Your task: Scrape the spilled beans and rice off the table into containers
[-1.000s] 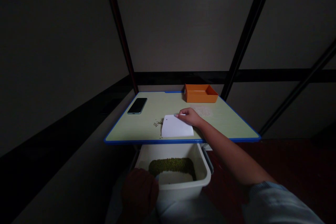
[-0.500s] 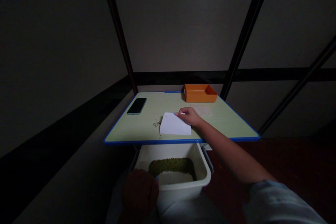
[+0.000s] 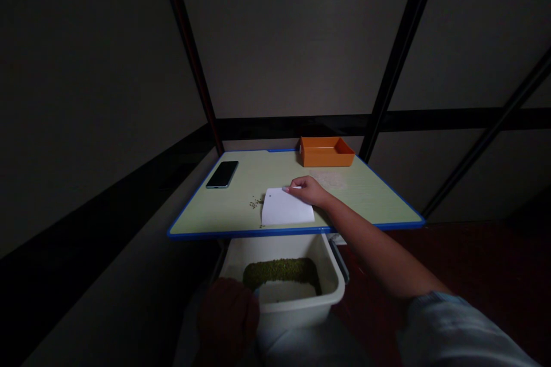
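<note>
A person's right hand (image 3: 306, 191) reaches out over a pale counter (image 3: 374, 195) edged in blue, its fingers (image 3: 289, 188) closed on the far right corner of a flat white card (image 3: 286, 210) that lies near the counter's front edge. Just left of the card sits a small scatter of green beans (image 3: 255, 203), loose on the counter top and apart from the card's edge. Below the counter's front edge stands a white tub (image 3: 331, 275), holding a heap of green beans at the back and a white layer in front. The left hand (image 3: 227, 316) rests in shadow at the tub's near left rim, touching it; the light is too dim to tell whether its fingers are curled around the rim or only laid against it. A dark phone (image 3: 222, 174) lies flat toward the counter's far left corner, well apart from the card. An orange tray (image 3: 326, 152) stands at the far edge, beyond the right hand. Dark poles and plain panels close in the space behind.
</note>
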Available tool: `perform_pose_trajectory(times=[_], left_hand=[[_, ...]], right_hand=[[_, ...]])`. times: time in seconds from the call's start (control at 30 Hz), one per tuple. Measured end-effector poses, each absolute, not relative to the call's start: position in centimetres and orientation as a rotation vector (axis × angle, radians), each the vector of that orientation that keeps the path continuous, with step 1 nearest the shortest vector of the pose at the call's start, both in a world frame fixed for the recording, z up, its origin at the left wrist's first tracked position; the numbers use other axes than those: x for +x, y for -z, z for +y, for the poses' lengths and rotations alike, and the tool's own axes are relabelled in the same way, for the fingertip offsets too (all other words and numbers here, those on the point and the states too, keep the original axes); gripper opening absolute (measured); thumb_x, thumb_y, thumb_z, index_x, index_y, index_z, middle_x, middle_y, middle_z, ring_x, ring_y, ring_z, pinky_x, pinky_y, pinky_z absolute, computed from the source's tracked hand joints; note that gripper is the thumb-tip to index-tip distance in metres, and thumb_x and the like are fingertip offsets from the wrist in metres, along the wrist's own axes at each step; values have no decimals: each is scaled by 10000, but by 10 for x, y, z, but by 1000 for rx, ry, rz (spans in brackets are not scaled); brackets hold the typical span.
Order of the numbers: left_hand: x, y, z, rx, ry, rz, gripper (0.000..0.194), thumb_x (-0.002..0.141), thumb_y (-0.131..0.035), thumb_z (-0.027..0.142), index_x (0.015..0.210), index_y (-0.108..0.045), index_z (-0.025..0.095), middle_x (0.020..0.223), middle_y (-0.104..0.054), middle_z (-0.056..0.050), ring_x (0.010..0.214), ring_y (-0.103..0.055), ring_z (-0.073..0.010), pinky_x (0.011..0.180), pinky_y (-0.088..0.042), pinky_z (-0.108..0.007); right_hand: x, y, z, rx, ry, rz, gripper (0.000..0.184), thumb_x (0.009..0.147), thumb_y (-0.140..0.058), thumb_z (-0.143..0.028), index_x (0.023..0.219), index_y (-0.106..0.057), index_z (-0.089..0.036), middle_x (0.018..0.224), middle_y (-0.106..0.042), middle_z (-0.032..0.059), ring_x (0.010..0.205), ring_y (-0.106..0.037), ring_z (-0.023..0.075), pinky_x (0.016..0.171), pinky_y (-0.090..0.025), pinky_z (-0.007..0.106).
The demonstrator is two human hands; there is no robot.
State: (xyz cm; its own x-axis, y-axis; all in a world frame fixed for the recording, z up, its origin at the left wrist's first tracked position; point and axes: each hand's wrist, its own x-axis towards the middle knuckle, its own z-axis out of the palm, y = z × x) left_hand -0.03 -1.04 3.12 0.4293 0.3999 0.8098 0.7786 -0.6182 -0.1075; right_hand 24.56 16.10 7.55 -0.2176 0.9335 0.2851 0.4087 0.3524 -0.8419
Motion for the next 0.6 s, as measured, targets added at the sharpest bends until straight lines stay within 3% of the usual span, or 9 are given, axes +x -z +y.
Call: perform_pose_trajectory(times=[0.6], left_hand=[[-3, -26, -9, -2228, 1076, -990, 192, 749, -449, 147, 565, -486, 186, 519, -496, -3, 588, -476, -135, 639, -400, -303]], right_hand=[[247, -72, 164, -1167, -808, -1792, 380, 668, -569, -485, 522, -483, -145, 465, -371, -48, 447, -311, 58, 429, -238, 203]])
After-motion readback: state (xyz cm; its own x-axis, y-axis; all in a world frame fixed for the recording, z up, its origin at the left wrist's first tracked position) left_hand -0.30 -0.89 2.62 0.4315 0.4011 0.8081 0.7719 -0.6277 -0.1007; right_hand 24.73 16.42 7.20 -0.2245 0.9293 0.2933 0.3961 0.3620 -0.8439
